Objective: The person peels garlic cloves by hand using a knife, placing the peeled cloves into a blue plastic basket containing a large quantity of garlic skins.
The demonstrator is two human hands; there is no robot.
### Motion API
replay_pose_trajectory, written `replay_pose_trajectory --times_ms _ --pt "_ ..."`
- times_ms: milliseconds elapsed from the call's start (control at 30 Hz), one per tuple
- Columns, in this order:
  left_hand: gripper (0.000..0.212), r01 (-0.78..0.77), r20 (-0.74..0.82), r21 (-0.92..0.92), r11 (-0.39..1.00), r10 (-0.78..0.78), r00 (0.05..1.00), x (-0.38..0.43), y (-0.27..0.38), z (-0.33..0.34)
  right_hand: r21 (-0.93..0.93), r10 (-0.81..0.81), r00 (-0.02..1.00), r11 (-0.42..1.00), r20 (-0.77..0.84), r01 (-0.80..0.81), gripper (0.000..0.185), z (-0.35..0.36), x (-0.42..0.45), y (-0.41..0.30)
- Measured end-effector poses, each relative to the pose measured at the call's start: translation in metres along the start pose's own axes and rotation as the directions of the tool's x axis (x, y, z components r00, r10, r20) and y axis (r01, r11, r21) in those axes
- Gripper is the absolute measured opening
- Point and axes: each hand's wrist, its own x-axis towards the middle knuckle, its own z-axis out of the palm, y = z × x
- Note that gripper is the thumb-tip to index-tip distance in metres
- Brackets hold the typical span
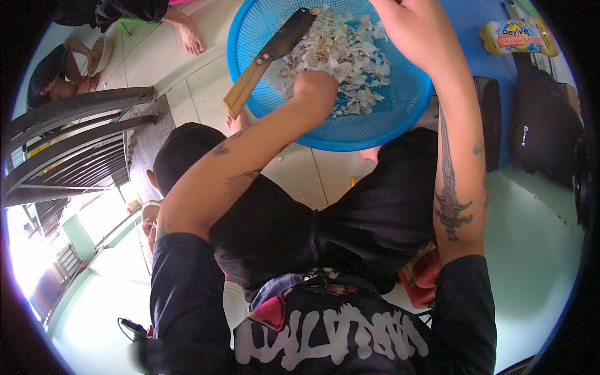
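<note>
A blue plastic mesh basket (403,110) stands before me at the height of my knees, holding a heap of pale papery peels (361,51) that look like garlic skins. My left hand (316,91) is curled over the near side of the heap, knuckles up; whatever its fingers touch is hidden beneath it. Across the basket's left rim lies a cleaver (267,56), its dark blade inside and its wooden handle jutting out towards me. My right hand (403,28) is above the basket's far right side, with its fingers cut off by the top edge of the picture.
To the left runs a dark metal railing (79,108). Beyond it another person's hands hold a round bowl (100,56) on the tiled floor (183,89). At right, a yellow drink package (518,36) and a black bag (546,126) lie on a blue surface (468,28).
</note>
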Motion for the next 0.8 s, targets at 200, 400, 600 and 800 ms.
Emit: replay_pose_trajectory --times_ms 200,400,600,800 --pt "0.019 -0.252 -0.367 0.094 0.963 0.269 0.890 0.011 0.010 0.009 0.002 -0.008 1.000 1.000 -0.008 0.008 0.031 -0.003 -0.001 0.001" --pt "0.017 -0.437 -0.294 -0.021 0.899 0.412 0.862 0.018 0.020 0.033 0.020 -0.018 1.000 1.000 -0.004 0.018 0.031 -0.003 -0.007 -0.007" --pt "0.017 -0.291 -0.198 -0.085 0.953 0.270 0.942 0.016 0.008 0.021 0.036 -0.038 0.999 0.999 -0.009 0.039 0.031 -0.001 -0.001 0.005" --pt "0.022 -0.320 -0.250 -0.196 0.927 0.268 0.930 0.011 -0.011 -0.006 0.011 0.006 1.000 1.000 -0.020 -0.006 0.031 -0.003 -0.001 0.003"
